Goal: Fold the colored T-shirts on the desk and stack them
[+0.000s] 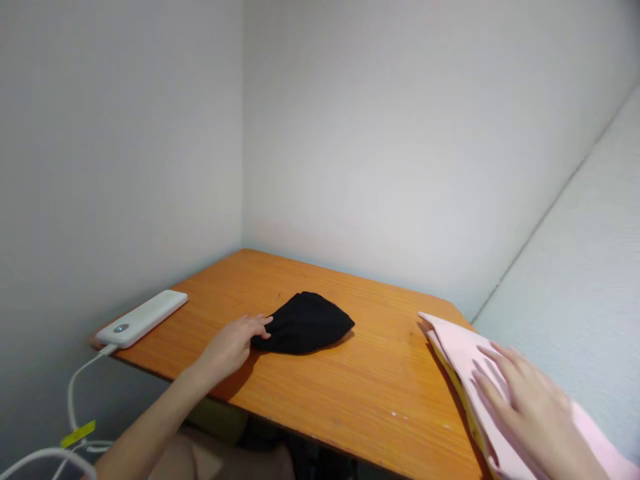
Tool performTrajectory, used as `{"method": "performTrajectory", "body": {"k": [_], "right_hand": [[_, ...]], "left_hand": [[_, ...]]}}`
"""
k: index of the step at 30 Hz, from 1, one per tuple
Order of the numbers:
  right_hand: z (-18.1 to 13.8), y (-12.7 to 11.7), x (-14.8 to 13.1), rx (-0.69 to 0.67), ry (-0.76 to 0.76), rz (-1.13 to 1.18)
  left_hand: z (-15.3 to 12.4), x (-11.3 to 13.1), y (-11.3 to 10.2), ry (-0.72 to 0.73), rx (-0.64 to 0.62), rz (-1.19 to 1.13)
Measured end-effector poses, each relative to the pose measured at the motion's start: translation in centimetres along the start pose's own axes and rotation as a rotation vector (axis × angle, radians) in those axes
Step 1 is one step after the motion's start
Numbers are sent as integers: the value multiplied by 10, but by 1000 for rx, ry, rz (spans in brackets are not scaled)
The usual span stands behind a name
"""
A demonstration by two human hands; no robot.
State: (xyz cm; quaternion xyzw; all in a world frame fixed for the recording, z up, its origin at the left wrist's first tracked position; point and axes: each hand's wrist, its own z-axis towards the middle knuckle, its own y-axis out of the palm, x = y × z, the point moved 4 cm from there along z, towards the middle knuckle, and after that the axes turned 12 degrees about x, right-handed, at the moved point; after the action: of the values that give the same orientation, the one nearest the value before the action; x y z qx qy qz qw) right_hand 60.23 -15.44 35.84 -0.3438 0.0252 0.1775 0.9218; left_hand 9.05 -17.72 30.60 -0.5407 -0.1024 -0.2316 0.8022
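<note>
A black piece of folded cloth (310,325) lies near the middle of the wooden table, pointed at its right end. My left hand (243,339) is at its left end, fingers closed over the gathered edge; part of the grip is hidden. On the right, a stack of folded pink cloth (450,340) rests along the table's right side, with a yellow layer (463,393) showing beneath the pink. My right hand (530,400) lies on top of the pink cloth, fingers stretched out and slightly blurred.
A white power bank (150,317) sits at the table's left edge, a white cable (73,393) with a yellow tag (79,433) hanging from it. Pale walls (400,133) close in the wooden table (350,407) behind and at the sides. My legs are below its front edge.
</note>
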Motion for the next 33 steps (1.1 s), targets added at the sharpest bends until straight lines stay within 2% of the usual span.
{"method": "performTrajectory", "body": {"k": [3,6,9,11,13,16,20,23,28,33], "right_hand": [[-11,19,-69,-188,-51,166],[-27,56,-128,-327,35,295],[-33,92,-160,-372,186,430],[-32,105,-175,-348,288,538],[-32,110,-193,-330,341,687],[-41,107,-222,-352,344,895],[-58,104,-236,-344,423,905],[-64,101,-236,-341,475,808],[-59,92,-234,-325,496,634],[-51,92,-231,-440,574,621]], "left_hand": [[6,-2,-5,127,-56,65],[17,10,-13,162,-25,213],[15,48,-19,158,106,222],[7,79,-12,138,107,84],[-3,104,0,84,71,-48],[-15,122,16,-56,82,-48],[-24,123,27,-103,111,-9],[-29,117,28,-170,143,-171],[-38,104,28,-463,214,-754],[-47,93,30,-886,430,-1195]]}}
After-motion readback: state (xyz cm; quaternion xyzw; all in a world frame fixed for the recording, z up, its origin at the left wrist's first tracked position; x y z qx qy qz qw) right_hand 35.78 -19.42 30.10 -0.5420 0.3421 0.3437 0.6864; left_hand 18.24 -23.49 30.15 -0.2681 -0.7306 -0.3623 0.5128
